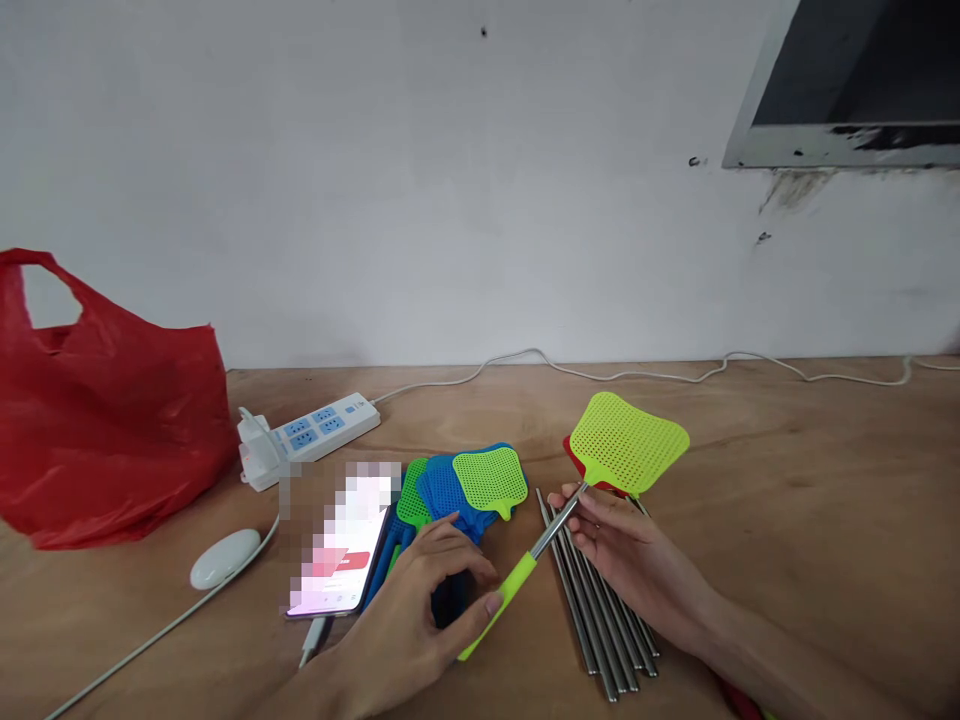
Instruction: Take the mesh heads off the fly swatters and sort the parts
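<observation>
A yellow-green fly swatter (628,443) with a metal rod and a green grip is held between both hands above the wooden table (810,470). My left hand (409,620) pinches the green grip at its lower end. My right hand (626,555) holds the metal rod just below the mesh head. Under my right hand lies a row of several bare metal rods (604,625). A pile of loose swatter heads (469,485), blue and green, lies just beyond my left hand. A red head peeks out behind the held swatter.
A red plastic bag (105,410) stands at the left. A white power strip (307,435) lies near the wall, its cable running right. A phone (341,560) and a white oval device (223,557) lie in front of it.
</observation>
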A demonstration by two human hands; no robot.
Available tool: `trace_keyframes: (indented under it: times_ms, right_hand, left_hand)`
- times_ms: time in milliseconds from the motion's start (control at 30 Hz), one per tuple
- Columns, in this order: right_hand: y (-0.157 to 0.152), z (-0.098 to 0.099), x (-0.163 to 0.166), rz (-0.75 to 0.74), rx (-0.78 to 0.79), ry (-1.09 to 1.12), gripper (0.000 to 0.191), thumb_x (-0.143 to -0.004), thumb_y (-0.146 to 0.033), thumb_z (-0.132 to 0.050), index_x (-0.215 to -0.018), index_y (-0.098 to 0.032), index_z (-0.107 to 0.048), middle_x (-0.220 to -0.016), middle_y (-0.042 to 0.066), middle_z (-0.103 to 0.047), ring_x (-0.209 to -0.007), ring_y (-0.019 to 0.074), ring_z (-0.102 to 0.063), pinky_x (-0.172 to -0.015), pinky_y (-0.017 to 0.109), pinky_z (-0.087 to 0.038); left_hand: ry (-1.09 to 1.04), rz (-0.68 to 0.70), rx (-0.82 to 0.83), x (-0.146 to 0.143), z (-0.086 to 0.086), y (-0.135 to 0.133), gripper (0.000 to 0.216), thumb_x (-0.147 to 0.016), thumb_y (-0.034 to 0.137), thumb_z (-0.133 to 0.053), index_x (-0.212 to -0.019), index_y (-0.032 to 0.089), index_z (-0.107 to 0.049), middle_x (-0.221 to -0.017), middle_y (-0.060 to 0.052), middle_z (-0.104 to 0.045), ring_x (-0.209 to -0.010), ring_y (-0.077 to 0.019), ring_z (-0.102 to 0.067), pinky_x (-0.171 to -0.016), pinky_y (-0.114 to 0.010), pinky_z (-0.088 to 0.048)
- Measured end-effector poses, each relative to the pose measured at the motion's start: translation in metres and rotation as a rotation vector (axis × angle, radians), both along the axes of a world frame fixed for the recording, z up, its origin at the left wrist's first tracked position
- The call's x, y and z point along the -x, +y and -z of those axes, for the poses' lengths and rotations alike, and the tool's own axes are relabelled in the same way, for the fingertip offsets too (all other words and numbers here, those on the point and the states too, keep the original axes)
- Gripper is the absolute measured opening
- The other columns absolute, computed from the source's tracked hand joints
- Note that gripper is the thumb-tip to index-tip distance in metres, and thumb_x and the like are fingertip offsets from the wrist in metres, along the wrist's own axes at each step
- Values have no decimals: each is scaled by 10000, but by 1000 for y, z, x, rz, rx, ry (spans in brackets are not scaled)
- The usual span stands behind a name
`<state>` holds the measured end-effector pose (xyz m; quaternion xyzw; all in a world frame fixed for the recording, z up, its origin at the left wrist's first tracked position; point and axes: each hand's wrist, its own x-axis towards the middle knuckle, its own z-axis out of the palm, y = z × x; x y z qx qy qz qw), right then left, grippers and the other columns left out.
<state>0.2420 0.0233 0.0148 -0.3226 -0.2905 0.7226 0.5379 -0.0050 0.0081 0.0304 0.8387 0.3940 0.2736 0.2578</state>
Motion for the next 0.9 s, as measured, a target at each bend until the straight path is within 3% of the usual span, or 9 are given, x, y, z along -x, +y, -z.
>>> trace_keyframes:
  times_ms: [167, 333, 500, 633, 767, 900]
  right_hand:
    - [-1, 2, 2, -31, 0, -7, 264, -705, -318, -879, -944, -232, -807, -1037, 47, -734, -905, 147, -613, -857, 266, -480]
    - [-2, 0, 1, -77, 2, -33, 312, -703, -330, -879, -990, -230, -808, -1093, 59, -734, -862, 135, -594, -859, 272, -472]
    - [-2, -3, -2, -105, -18, -33, 266, -755, -315, -845, -1005, -234, -805, -1145, 57, -724, -890, 133, -587, -836, 256, -463]
    - [-2, -1, 0, -119, 1, -18, 300, -755, -306, -847, -1043, -244, -797, -1058, 44, -739, -866, 125, -590, -830, 248, -460]
    - [-3, 2, 1, -139, 12, -15, 314, -717, -302, -873, -1015, -230, -805, -1044, 57, -756, -876, 129, -610, -865, 258, -454]
    - [-5, 0, 2, -134, 18, -44, 354, -652, -237, -898, -994, -235, -805, -1091, 57, -755, -928, 143, -620, -906, 272, -442]
  left_hand:
    - [27, 34, 8, -1, 2, -2, 92, -914, 324, -599, -890, 256, -655, -885, -25, -687, -929, -242, -657, -940, -463, -523]
    - [48, -32, -16, -1, -1, -3, 106, -899, 295, -588, -816, 237, -557, -847, -12, -644, -835, -223, -623, -748, -354, -525]
    - [54, -64, -2, -1, 0, -5, 112, -911, 289, -560, -820, 233, -527, -816, 8, -618, -759, -197, -589, -699, -318, -467]
    - [74, -65, 33, -1, 2, -5, 99, -918, 303, -553, -852, 230, -546, -746, 28, -568, -684, -178, -548, -657, -297, -429]
    - [127, -54, 79, -1, 3, -6, 123, -944, 347, -542, -941, 233, -588, -720, 37, -522, -687, -179, -521, -669, -292, -409]
    - [172, -17, 137, 0, 2, -6, 235, -996, 407, -481, -901, 224, -594, -725, 33, -525, -692, -169, -504, -670, -282, -381]
